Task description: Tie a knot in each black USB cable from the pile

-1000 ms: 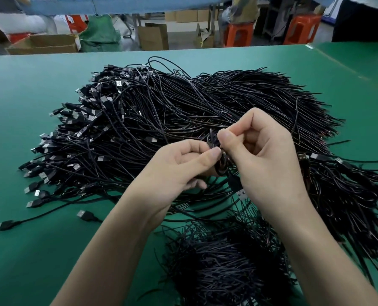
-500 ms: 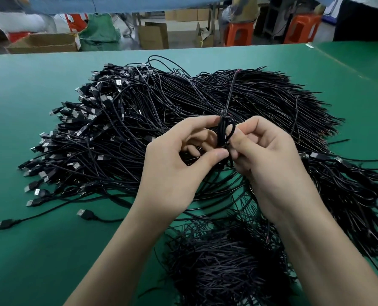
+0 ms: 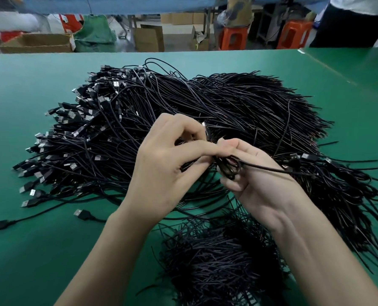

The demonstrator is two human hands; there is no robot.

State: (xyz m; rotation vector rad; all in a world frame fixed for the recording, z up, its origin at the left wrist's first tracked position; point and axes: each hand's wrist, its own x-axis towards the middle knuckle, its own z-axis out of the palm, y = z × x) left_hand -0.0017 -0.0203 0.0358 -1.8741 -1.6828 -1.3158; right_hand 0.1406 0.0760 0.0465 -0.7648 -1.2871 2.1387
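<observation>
A big pile of black USB cables (image 3: 183, 120) covers the middle of the green table (image 3: 18, 107), plugs fanned to the left. Above its near side, both my hands work one black cable (image 3: 230, 167). My left hand (image 3: 163, 164) pinches the cable's plug end between thumb and fingers. My right hand (image 3: 254, 180) has a small loop of the same cable wound round its curled fingers, and a strand runs off from it to the right. A second heap of cables (image 3: 219, 263) lies below my wrists.
Two loose cable plugs (image 3: 82, 214) lie on the table at the lower left. Beyond the far table edge stand cardboard boxes (image 3: 35, 43) and orange stools (image 3: 233, 37). A person (image 3: 355, 21) stands at the far right corner.
The cable end that stuck straight up between my hands has come down. A loop now sits on my right fingers, lower and to the right, and my left hand has shifted left with the plug end.
</observation>
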